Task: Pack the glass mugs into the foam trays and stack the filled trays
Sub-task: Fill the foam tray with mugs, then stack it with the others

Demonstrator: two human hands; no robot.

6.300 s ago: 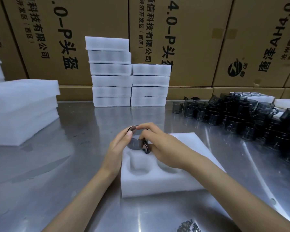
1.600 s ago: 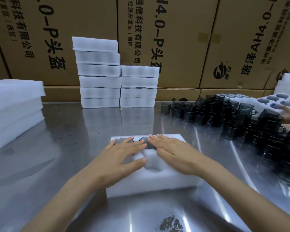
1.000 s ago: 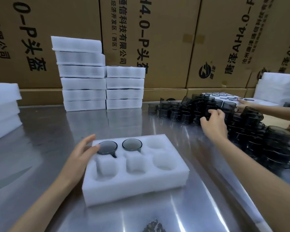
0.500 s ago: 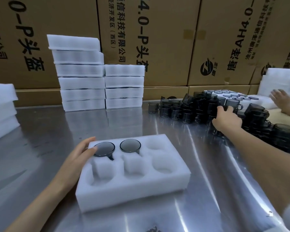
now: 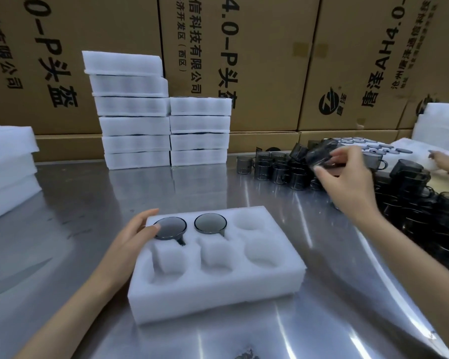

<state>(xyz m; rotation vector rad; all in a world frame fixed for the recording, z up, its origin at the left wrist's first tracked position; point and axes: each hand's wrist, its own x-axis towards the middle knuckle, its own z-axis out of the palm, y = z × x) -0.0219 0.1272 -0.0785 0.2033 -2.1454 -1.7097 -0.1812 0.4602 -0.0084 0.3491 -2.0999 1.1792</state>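
right fingers (image 5: 322,174) curled round a smoky mug (image 5: 319,155) above the pile (image 5: 412,193); left fingers (image 5: 143,221) straight against the foam tray (image 5: 218,286)

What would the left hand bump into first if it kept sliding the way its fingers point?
The left hand points right, across the foam tray. Its fingertips already touch the near-left mug, so that comes first; the second mug probably comes next.

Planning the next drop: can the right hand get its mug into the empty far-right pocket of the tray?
Probably yes. The right hand grips a mug above the pile, the far-right pocket lies open, and the left hand rests at the foam tray's opposite end.
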